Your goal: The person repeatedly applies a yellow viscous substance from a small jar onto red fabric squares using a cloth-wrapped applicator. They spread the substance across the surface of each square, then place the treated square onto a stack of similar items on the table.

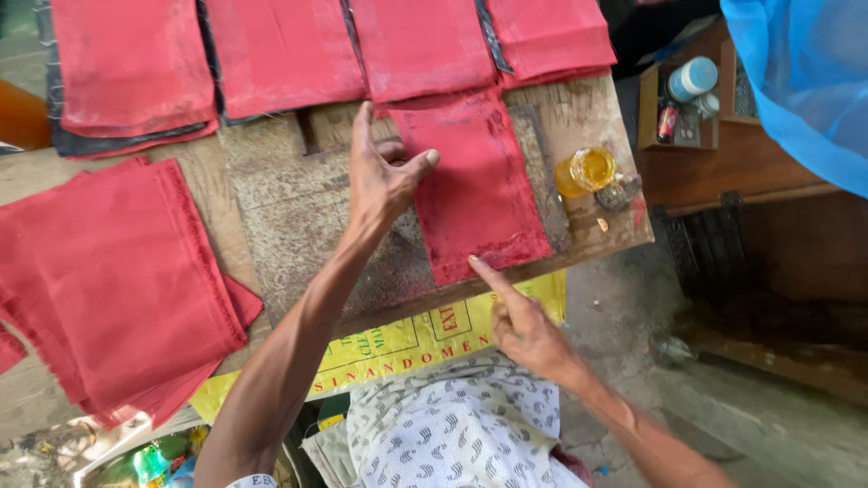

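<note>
A red cloth rectangle (475,185) lies flat on a worn wooden work board (298,217). My left hand (380,176) rests on the board at the cloth's left edge, fingers spread, thumb touching the cloth. My right hand (520,321) points with its index finger at the cloth's near bottom edge; the other fingers are curled. Neither hand holds anything.
A row of red cloth pieces (280,50) lies along the far side. A stack of red fabric (108,280) sits at left. A jar of yellow liquid (588,170) stands at the board's right edge. A wooden box (687,90) with small containers is at right.
</note>
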